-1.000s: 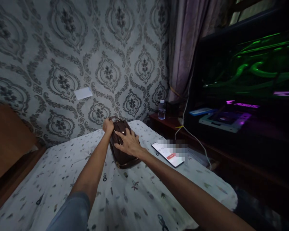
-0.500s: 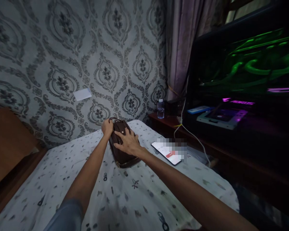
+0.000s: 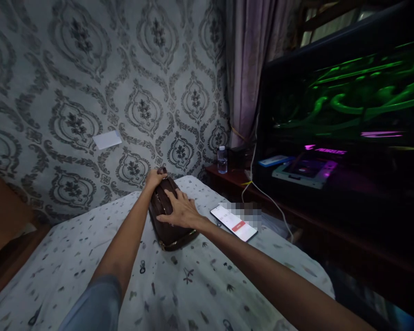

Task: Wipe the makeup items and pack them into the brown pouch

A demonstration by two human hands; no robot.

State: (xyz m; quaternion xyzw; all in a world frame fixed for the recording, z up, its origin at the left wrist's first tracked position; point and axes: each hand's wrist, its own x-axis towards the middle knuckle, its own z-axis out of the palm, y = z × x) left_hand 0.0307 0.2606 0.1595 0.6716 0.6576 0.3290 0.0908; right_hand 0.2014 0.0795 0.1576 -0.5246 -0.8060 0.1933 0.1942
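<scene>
A dark brown leather handbag [image 3: 174,239] with gold-coloured zips lies on the patterned white bed sheet [image 3: 179,294]. At its far end, my left hand [image 3: 154,179] is closed around the handle, with part of the fingers hidden. My right hand [image 3: 182,210] rests on the upper face of the bag, fingers spread and stretched out. To the right of the bag, a phone [image 3: 232,223] with a lit screen lies flat on the sheet, partly blurred over.
A water bottle [image 3: 222,160] stands on a dark red wooden ledge [image 3: 210,171]. A white cable [image 3: 271,198] hangs along it. On the right is a large computer case [image 3: 296,110] with green lights. A brown board [image 3: 7,211] is at the left; patterned wallpaper lies behind.
My view has shifted slightly right, so the scene sits further left. My left hand has closed on the handle, which now bunches up by its fingers. The right hand stays spread on the bag.
</scene>
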